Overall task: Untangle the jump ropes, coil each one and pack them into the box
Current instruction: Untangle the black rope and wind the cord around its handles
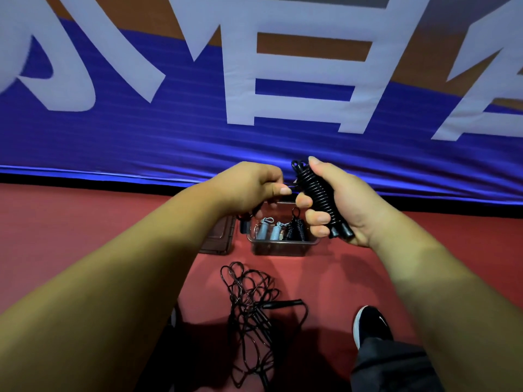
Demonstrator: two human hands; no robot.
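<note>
A coiled rope [317,193] is being clenched in the right grip [342,205] above the box [283,244], its loose end being pinched by the left grip [249,188]; tension is best being held while the end is being tucked.

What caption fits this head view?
Right hand grips a coiled black rope; box and tangled rope lie below.

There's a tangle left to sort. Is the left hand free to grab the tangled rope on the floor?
Probably not yet: the left hand pinches a strand of the coiled rope that the right hand grips. Nothing covers the tangled rope below.
</note>
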